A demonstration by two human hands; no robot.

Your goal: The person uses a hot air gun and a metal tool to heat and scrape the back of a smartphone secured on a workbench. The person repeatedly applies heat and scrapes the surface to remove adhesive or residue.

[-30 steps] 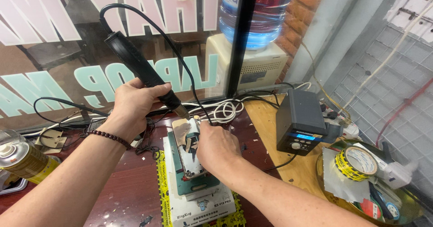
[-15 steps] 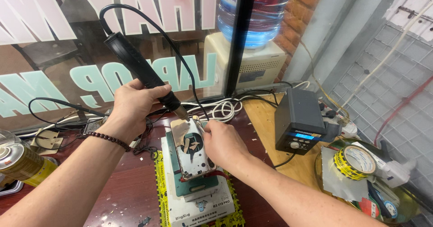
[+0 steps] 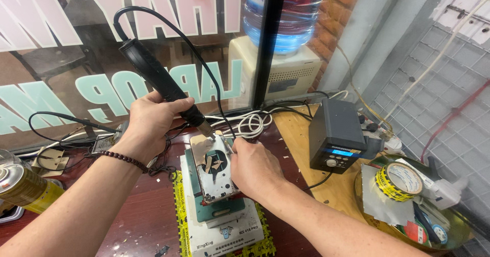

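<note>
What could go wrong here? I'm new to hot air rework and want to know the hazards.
The right hand rests on the opened device right beside the nozzle of the hot air tool that the left hand holds, so fingers might get burned. Cables lie just behind the nozzle and could be scorched. A spray can lies on the same table, perhaps too close to heat.

Black hot-air wand (image 3: 155, 78) tilted, nozzle down over opened phone frame (image 3: 213, 167) lying flat on green holder.
</note>
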